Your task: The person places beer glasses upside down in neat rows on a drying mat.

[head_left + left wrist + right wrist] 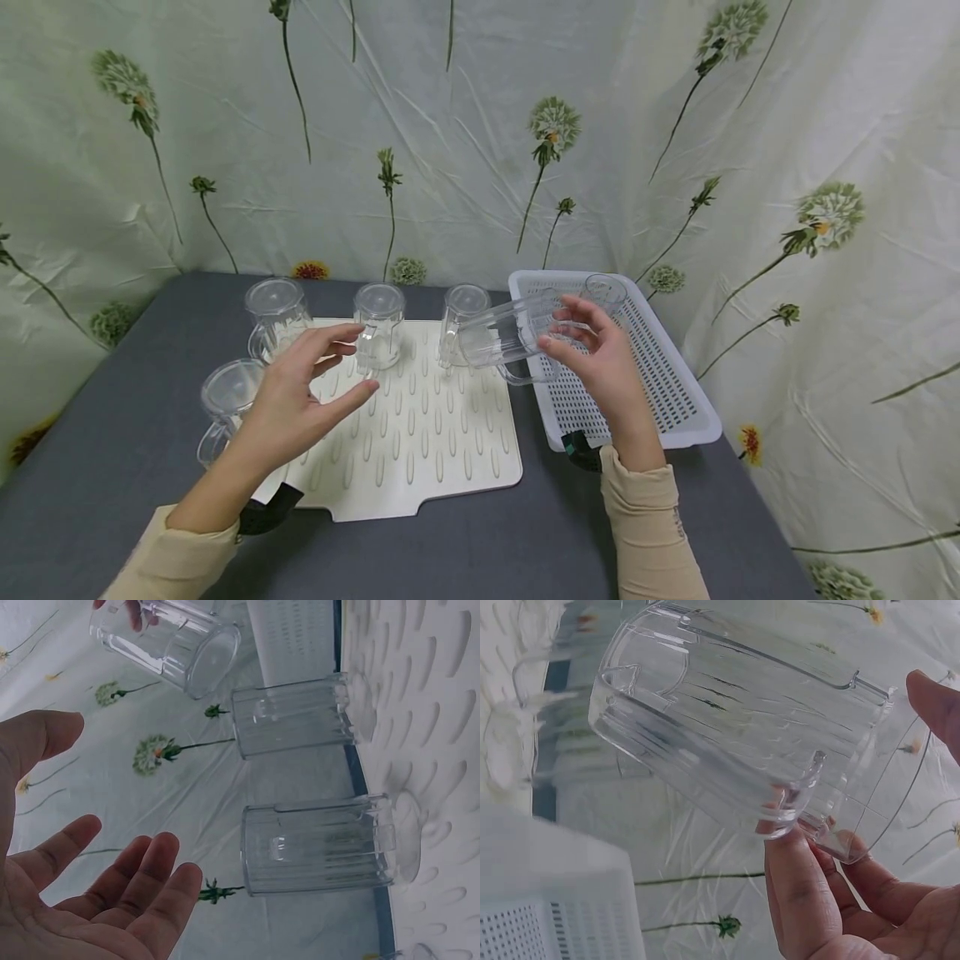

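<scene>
My right hand [600,354] grips a clear mug [491,335] near its rim, thumb on one side and fingers on the other. The mug is tilted almost onto its side, base toward the left, above the gap between the white drying mat [450,442] and the basket. In the right wrist view its handle [712,776] faces the camera. My left hand [296,400] hovers over the mat's left part with thumb and fingers spread and nothing between them. Several clear mugs stand bottom up along the mat's back and left, among them one mug [319,851] beyond the left fingers.
A white perforated basket [686,417] stands at the right, with another clear glass [604,290] at its back corner. Dark grey cloth [480,550] covers the table. A flower-printed curtain [465,167] hangs close behind the table.
</scene>
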A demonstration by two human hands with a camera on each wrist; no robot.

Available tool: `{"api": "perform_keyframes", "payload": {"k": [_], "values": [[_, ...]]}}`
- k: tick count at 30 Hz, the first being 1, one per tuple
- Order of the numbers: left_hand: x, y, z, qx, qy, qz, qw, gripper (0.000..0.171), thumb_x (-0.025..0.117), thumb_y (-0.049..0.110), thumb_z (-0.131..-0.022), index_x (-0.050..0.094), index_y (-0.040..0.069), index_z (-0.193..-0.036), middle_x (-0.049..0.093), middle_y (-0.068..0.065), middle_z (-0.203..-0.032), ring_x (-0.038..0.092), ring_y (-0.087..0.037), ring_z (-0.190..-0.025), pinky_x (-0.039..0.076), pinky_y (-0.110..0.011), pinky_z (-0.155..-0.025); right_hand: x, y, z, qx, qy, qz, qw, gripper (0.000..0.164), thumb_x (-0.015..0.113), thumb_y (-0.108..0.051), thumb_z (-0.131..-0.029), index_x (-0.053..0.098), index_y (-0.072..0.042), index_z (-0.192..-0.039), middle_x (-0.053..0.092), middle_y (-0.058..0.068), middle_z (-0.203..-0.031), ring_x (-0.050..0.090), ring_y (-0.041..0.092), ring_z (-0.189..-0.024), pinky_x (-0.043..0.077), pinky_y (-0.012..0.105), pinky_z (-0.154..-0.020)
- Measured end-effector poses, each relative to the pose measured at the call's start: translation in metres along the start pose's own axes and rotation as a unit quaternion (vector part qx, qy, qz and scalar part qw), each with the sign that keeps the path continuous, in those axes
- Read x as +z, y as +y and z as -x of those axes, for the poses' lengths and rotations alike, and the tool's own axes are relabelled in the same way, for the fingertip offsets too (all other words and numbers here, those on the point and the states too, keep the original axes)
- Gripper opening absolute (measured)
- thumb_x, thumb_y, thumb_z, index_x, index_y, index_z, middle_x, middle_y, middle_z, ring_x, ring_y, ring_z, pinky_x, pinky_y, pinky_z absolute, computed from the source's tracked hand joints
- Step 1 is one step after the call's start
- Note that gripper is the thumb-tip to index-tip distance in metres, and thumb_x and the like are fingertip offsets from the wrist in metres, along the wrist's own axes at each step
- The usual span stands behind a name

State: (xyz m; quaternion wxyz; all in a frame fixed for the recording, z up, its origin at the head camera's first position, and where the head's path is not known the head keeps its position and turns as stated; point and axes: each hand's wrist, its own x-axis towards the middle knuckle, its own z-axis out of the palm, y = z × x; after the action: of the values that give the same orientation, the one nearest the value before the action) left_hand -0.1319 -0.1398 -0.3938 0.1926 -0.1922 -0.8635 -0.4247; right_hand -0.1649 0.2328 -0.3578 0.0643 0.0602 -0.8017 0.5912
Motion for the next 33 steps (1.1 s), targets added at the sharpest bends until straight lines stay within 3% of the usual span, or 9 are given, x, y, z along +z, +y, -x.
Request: {"api": "perform_keyframes", "payload": {"k": [11, 18, 33], "values": [[0.003, 0.000, 0.000, -0.018, -0.014, 0.025, 0.9994, 0.065, 0.089, 0.012, -0.089, 0.060, 0.011, -0.148, 0.064, -0.009, -0.139, 0.068, -0.029, -0.122, 0.057, -0.047, -0.105, 0.024, 0.003, 0.005, -0.017, -0.019, -0.047, 0.999, 0.067, 0.078, -0.002, -0.094, 0.051, -0.007, -0.156, 0.057, 0.018, -0.145, 0.062, 0.033, -0.133, 0.059, 0.020, -0.097], [0.004, -0.001, 0.001, -0.021, -0.020, 0.033, 0.9990, 0.066, 0.089, 0.013, -0.089, 0.059, 0.011, -0.148, 0.063, -0.011, -0.141, 0.067, -0.029, -0.123, 0.057, -0.047, -0.105, 0.035, 0.006, 0.008, -0.013, -0.028, -0.092, 0.995, 0.067, 0.076, 0.001, -0.093, 0.050, -0.004, -0.155, 0.056, 0.018, -0.144, 0.061, 0.028, -0.130, 0.061, 0.022, -0.096], [0.007, -0.004, 0.000, -0.030, -0.030, 0.060, 0.9973, 0.068, 0.089, 0.014, -0.090, 0.057, 0.011, -0.151, 0.062, -0.011, -0.145, 0.066, -0.030, -0.126, 0.058, -0.047, -0.105, 0.050, 0.006, 0.012, -0.029, -0.051, -0.135, 0.989, 0.068, 0.071, 0.003, -0.092, 0.048, 0.000, -0.156, 0.055, 0.018, -0.142, 0.063, 0.019, -0.121, 0.062, 0.022, -0.094]]}}
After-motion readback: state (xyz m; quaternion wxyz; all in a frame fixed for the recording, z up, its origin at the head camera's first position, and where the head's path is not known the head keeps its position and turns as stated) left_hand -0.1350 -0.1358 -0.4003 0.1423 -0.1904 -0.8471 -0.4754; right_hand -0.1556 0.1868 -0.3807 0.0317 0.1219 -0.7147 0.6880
